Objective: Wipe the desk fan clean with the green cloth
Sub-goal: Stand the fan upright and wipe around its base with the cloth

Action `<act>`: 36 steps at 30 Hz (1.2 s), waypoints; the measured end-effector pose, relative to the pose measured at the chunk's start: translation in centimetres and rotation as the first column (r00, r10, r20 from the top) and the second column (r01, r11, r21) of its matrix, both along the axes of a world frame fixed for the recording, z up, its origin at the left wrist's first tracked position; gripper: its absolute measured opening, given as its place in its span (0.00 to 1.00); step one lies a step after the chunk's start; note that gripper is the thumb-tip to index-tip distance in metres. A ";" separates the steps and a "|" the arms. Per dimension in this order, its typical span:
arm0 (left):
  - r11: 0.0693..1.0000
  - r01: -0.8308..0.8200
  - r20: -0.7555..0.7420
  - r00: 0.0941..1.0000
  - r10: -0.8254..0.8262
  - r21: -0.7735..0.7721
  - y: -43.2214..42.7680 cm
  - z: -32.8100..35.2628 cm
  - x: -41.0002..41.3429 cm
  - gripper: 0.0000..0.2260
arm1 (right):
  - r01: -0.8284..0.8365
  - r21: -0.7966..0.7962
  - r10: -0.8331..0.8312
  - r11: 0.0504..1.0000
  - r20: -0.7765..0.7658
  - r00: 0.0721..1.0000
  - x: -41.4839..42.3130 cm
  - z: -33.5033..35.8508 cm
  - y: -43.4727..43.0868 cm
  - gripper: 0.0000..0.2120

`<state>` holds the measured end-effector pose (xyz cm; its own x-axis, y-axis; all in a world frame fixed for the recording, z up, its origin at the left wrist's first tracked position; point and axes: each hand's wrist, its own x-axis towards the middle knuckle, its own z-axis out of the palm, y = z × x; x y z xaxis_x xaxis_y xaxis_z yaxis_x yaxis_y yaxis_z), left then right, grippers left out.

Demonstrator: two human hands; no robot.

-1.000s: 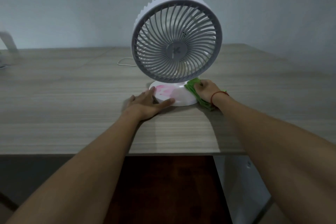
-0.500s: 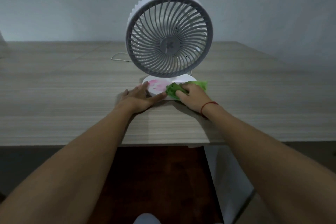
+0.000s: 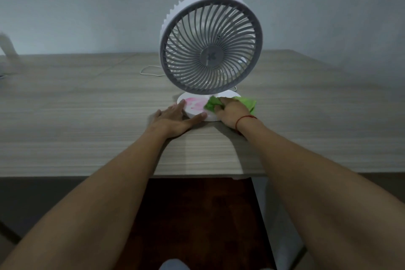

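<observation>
1. Head view: desk fan (image 3: 210, 45) upright mid-tabletop (image 3: 87, 129), white cord (image 3: 149, 70) behind.
2. Left hand (image 3: 175, 121): flat, unclenched, bracing the fan's base (image 3: 194, 106).
3. Right hand (image 3: 230, 114): clenched on green cloth (image 3: 246, 102), pressed to the base.
4. Progress: pink stain (image 3: 195, 104) remains; grille seemingly unwiped; early stage.
5. Hidden: base's right side, fan's back; dim light hides dust.

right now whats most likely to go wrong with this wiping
The pink stain on the fan base may smear wider as the green cloth in the right hand rubs it. The tall fan head could tip if the left hand slips off the base. The thin cable behind could snag.
</observation>
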<state>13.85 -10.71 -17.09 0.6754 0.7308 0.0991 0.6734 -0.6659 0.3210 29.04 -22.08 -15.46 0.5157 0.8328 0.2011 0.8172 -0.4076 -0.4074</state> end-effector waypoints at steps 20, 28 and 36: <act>1.000 -0.020 -0.024 1.000 0.020 -0.014 0.2 0.0 0.1 0.48 | -0.043 0.060 0.049 0.997 -0.102 0.994 -0.8 0.1 -0.1 0.19; 0.970 -0.120 0.533 0.817 0.218 -0.212 -2.6 0.0 -1.2 0.19 | -0.047 0.390 0.194 0.920 -0.348 0.917 -2.3 0.1 -3.7 0.15; 0.926 -0.171 0.551 0.761 0.341 -0.337 -5.8 0.8 1.8 0.25 | 0.509 0.092 -0.474 0.856 -0.256 0.843 1.1 -0.2 -6.7 0.30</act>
<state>15.67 -16.48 -16.27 0.3276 0.9230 0.2021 0.4257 -0.3351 0.8405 30.10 -28.81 -15.64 0.8939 0.4266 0.1379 0.4094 -0.6514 -0.6387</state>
